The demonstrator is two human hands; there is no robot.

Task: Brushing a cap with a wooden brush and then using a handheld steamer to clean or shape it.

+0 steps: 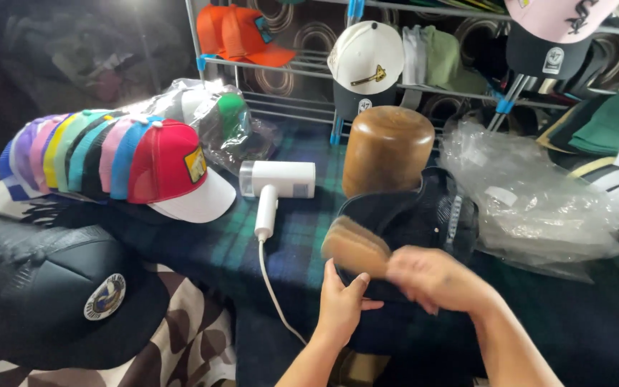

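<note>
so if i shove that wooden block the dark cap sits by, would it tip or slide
The wooden block looks solid and thick, so it is probably heavy for its size. Its wide body and what seems a flat base suggest it would slide on the plaid cloth rather than tip. The dark cap leaning against it would likely flop.

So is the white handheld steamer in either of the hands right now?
No, the white steamer lies on the plaid cloth, apart from both; the right hand holds a wooden brush and the left hand steadies the dark cap.

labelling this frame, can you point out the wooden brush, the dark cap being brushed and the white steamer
wooden brush (pixel 356 247), head view, on its blurred wooden back
dark cap (pixel 413 211), head view, on its crown
white steamer (pixel 279 179), head view, on its body
</note>
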